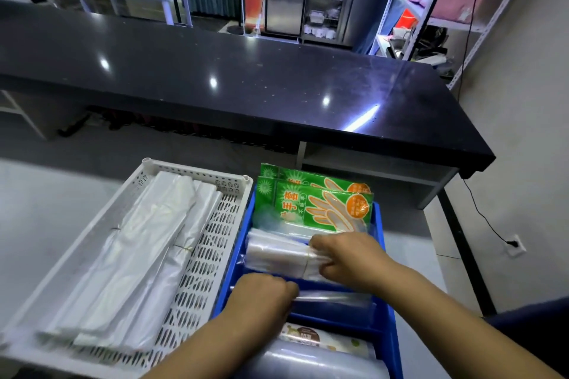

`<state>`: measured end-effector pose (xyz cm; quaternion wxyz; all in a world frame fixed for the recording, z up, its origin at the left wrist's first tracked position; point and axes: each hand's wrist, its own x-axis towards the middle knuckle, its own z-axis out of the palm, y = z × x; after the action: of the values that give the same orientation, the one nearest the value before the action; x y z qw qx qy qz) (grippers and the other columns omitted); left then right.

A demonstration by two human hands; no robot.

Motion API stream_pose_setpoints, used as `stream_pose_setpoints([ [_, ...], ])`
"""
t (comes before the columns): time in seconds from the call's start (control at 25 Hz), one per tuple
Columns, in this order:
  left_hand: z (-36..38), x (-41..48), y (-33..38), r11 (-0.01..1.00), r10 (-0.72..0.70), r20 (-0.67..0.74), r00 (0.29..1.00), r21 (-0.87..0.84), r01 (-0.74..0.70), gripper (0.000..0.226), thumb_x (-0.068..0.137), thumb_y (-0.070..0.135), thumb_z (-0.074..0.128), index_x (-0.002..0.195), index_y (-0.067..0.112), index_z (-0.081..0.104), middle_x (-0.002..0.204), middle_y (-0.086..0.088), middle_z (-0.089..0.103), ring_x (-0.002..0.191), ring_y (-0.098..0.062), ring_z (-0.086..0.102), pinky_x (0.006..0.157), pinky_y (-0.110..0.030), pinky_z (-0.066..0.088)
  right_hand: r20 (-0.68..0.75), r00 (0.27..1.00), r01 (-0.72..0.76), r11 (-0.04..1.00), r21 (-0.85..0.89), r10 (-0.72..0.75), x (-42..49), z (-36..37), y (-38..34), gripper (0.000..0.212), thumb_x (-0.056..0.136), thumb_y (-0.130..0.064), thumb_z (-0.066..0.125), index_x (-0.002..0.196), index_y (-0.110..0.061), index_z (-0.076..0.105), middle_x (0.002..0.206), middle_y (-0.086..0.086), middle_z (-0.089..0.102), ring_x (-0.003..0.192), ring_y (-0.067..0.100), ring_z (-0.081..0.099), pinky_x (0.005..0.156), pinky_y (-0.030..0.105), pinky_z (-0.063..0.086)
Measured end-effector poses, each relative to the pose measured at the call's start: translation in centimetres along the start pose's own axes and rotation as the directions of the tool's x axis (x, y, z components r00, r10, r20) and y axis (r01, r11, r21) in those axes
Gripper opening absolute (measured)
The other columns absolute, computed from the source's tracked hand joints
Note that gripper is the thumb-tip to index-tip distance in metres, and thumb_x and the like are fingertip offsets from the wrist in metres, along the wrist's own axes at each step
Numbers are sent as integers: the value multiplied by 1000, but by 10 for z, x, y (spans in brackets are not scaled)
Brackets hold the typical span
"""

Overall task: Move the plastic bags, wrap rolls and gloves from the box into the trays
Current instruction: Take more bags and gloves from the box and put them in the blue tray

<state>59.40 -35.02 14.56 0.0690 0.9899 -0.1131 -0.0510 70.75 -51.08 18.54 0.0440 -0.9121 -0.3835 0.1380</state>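
Observation:
A blue divided box stands in front of me. Green glove packs lean upright in its far compartment. In the middle compartment lies a bundle of clear plastic bags, and my right hand grips its right end. My left hand is closed over the edge of a thin clear bag bundle just in front. Wrap rolls fill the nearest compartment. A white perforated tray to the left holds long bundles of white plastic bags.
A long black glossy counter runs across behind the box. Metal shelving with red bags stands at the back right. A black cable runs to a wall socket low on the right. The tray and box rest on a pale surface.

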Motion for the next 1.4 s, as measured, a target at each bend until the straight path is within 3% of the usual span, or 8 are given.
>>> stream_pose_setpoints([
  [0.24,-4,4,1,1000,-15,40,999,-8,16,15,87,26,46,93,20,59,92,-4,68,85,-29,62,63,-32,34,16,999,-30,995,98,28,5,29,1,41,76,-34,60,114,-35,46,116,-5,65,106,22,57,79,33,45],
  [0.44,-1,7,1,999,-49,62,997,21,48,13,84,24,46,87,20,58,87,-4,67,81,-29,61,58,-33,29,-228,963,105,980,-170,-143,-2,32,4,50,69,-34,71,116,-25,56,106,-1,67,92,22,62,74,36,52],
  [0.52,-4,9,0,998,-32,-1,999,55,32,10,79,25,52,82,19,60,81,-3,67,76,-27,61,55,-31,27,-261,952,112,977,-181,-158,-6,34,7,40,70,-30,73,109,-25,63,103,-2,67,90,20,61,71,34,52],
  [0.64,-10,14,-2,986,68,-76,995,154,-56,20,51,33,77,59,22,61,56,6,61,53,-16,59,42,-22,33,-207,962,157,981,-113,-178,-5,35,12,36,82,-29,59,118,-29,58,116,-1,57,105,22,49,84,37,43],
  [0.8,-9,24,-9,996,55,-203,978,84,-39,26,47,33,78,66,23,63,68,5,61,66,-18,61,55,-23,47,-210,963,159,985,-66,-170,-9,30,20,38,89,-29,54,126,-29,51,123,-1,54,113,19,46,91,36,40],
  [0.92,-8,26,-14,997,-8,-209,978,78,25,34,40,28,78,69,23,61,70,5,61,64,-17,60,57,-23,48,-380,923,86,995,43,-63,-24,24,27,20,86,-24,62,105,-20,68,100,1,68,92,21,61,77,38,53],
  [1.16,0,32,-21,991,-106,-160,981,70,118,31,63,21,67,91,15,57,93,-5,60,87,-27,58,72,-34,44,-253,966,49,998,-27,-55,-40,35,25,21,82,-34,61,101,-24,65,100,-2,68,91,19,60,72,33,52],
  [1.4,-15,26,-30,993,-6,-161,987,114,25,47,30,36,77,73,23,62,72,5,62,64,-17,61,59,-20,51,-317,947,15,995,-98,-46,-45,28,28,37,63,-37,82,95,-23,69,92,-5,70,81,13,65,63,25,57],
])
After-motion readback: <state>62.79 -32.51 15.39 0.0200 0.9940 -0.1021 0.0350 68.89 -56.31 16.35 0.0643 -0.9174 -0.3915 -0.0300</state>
